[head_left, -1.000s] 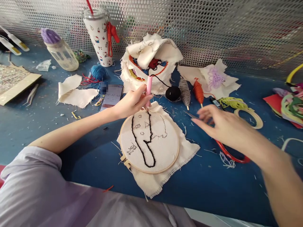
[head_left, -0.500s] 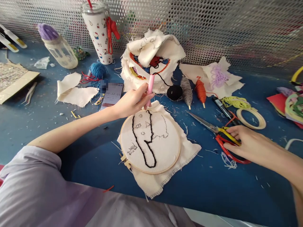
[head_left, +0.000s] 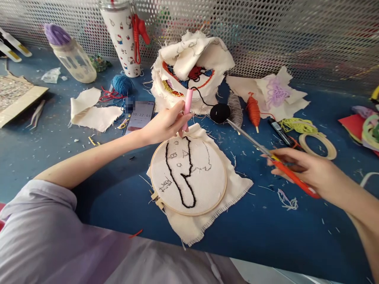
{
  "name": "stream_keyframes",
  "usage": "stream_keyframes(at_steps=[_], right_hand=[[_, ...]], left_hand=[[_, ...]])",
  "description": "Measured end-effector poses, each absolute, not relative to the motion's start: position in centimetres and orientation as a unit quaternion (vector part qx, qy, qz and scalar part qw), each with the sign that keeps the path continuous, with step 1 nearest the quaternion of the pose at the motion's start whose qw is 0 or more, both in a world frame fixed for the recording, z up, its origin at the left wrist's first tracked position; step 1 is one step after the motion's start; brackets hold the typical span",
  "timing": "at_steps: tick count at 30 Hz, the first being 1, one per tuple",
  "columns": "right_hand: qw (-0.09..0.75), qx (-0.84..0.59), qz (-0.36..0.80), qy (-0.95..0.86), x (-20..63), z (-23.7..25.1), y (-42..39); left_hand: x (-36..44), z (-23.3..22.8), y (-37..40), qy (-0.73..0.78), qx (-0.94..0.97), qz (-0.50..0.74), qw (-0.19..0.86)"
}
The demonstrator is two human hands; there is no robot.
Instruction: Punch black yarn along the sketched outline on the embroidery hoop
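Observation:
My left hand (head_left: 166,124) grips a pink punch needle (head_left: 187,107), its tip at the top edge of a wooden embroidery hoop (head_left: 219,197) holding cream cloth with a thick black stitched outline (head_left: 179,181). Black thread runs from the needle to a black yarn ball (head_left: 219,113). My right hand (head_left: 308,171) holds red-handled scissors (head_left: 299,182) lifted off the blue table (head_left: 89,169), their blades (head_left: 245,135) pointing up-left toward the yarn ball.
A phone (head_left: 139,117) lies left of my left hand. Behind the hoop sits a heap of embroidered cloth (head_left: 192,63), grey and orange thread spools (head_left: 253,110), a patterned tumbler (head_left: 122,37), a blue yarn ball (head_left: 122,84), cloth scraps (head_left: 91,112) and a spare hoop ring (head_left: 318,146).
My right hand reached to the right, took hold of the scissors lying on the table and lifted them, blades now pointing toward the black yarn. The left hand stayed at the hoop.

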State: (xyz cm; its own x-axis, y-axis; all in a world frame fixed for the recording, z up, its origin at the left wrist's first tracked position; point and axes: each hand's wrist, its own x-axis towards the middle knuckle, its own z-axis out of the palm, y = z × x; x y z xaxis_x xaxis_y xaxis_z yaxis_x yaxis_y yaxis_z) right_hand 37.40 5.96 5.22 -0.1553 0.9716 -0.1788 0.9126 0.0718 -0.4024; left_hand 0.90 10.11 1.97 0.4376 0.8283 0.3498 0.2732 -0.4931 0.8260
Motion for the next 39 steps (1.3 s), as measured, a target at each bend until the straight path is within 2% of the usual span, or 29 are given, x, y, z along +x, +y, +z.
stream_keyframes(at_steps=[2, 3, 9, 18, 39], right_hand=[[0.020, -0.606, 0.333, -0.722, 36.0, 5.2, 6.3], [-0.001, -0.579, 0.332, -0.745, 35.3, 5.2, 6.4], [0.003, -0.507, 0.144, -0.850, 33.7, 4.6, 7.4], [0.050, -0.400, -0.031, -0.915, 33.6, 4.0, 8.3], [0.082, -0.340, -0.110, -0.930, 32.1, 4.4, 8.2]], left_hand=[[0.9, 2.0, 10.1, 0.357, 0.774, 0.390, 0.349], [0.8, 2.0, 10.2, 0.358, 0.774, 0.389, 0.347], [0.8, 2.2, 10.2, 0.365, 0.755, 0.385, 0.385], [0.9, 2.6, 9.9, 0.384, 0.734, 0.372, 0.419], [1.0, 2.9, 9.8, 0.389, 0.735, 0.369, 0.415]])
